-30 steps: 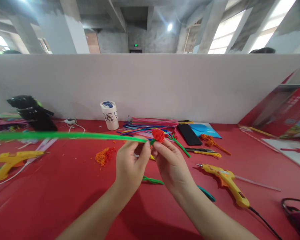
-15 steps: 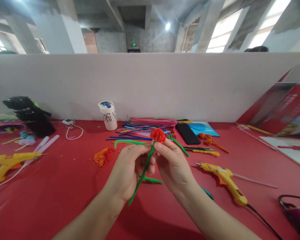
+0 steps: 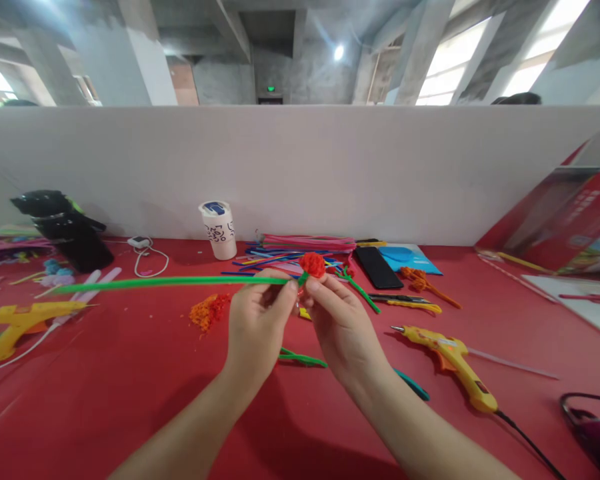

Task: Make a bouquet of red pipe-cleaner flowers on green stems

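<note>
A small red pipe-cleaner flower [image 3: 312, 265] is up between my two hands, above the red table [image 3: 145, 407]. My right hand [image 3: 344, 320] pinches it just below the head. The thumb and fingers of my left hand [image 3: 260, 313] are closed on a green pipe cleaner [image 3: 165, 282], close to the flower's base. Its long end stretches out to the left, nearly level and slightly blurred. Where the green one meets the flower, my fingertips hide part of the join. Below my hands, more green pipe cleaner pieces [image 3: 303, 361] lie on the table.
Yellow glue guns lie at the right [image 3: 450, 360] and left [image 3: 30, 320]. Orange clippings [image 3: 207, 313] are left of my hands. Behind are a white cup [image 3: 219, 230], pink pipe cleaners [image 3: 307, 243], a phone [image 3: 379, 268] and a white partition [image 3: 290, 173]. A black bottle [image 3: 63, 230] stands far left.
The green pipe cleaner has swung from hanging down toward me to stretching out left. My left hand has turned with it, while my right hand keeps hold of the flower.
</note>
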`<state>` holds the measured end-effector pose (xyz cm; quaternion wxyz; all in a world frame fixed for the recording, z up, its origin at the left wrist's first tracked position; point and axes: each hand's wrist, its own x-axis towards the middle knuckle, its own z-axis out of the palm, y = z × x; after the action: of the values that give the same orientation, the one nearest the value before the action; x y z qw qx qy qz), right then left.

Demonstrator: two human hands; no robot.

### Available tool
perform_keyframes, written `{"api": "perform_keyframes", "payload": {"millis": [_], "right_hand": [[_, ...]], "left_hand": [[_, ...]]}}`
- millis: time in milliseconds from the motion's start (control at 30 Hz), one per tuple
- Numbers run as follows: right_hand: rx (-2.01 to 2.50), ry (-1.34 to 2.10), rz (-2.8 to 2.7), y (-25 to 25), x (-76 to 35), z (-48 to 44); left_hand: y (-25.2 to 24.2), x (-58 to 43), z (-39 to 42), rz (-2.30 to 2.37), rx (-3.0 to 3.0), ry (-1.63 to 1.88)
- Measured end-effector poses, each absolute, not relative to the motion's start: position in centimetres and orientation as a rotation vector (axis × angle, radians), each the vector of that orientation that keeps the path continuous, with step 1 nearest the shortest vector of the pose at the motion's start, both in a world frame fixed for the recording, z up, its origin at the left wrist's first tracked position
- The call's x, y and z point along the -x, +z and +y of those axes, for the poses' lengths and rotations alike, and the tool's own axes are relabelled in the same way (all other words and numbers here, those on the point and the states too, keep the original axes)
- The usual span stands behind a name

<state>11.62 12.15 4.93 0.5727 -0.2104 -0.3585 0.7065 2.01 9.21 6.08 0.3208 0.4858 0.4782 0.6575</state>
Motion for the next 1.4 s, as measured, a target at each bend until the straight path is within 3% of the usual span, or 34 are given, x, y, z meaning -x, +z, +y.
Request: {"api": "perform_keyframes", "payload": {"millis": [200,467,700,867,1033,1233,1400], "right_hand": [[0.592,1.58,-0.806,5.1,-11.6,11.9],[0.422,1.723,-0.979,5.1,-12.2,11.9],[0.387,1.84,-1.013,5.3,-12.8,12.1],[0.384,1.845,-1.012,5.4,-12.6,12.3],[0.523,1.676,-0.852,4.8,-11.8,12.5],[0.59,1.594,-0.818,4.7,-11.6,12.4],[0.55,1.517,-0.858,5.0,-11.8,12.1]], "left_hand": [[5.2,-2.0,9.1,1.451,-1.937,1.795],[6.9,-2.0,8.6,0.935,-0.932,1.408],[7.6,-1.5,8.7,0.789,-0.566,1.221],[7.3,-2.1,8.4,0.986,-0.855,1.397],[6.0,-2.0,9.0,1.451,-1.513,1.73],[4.5,-1.3,9.7,1.615,-2.189,1.745],[5.3,-2.0,8.9,1.461,-1.87,1.737]]}}
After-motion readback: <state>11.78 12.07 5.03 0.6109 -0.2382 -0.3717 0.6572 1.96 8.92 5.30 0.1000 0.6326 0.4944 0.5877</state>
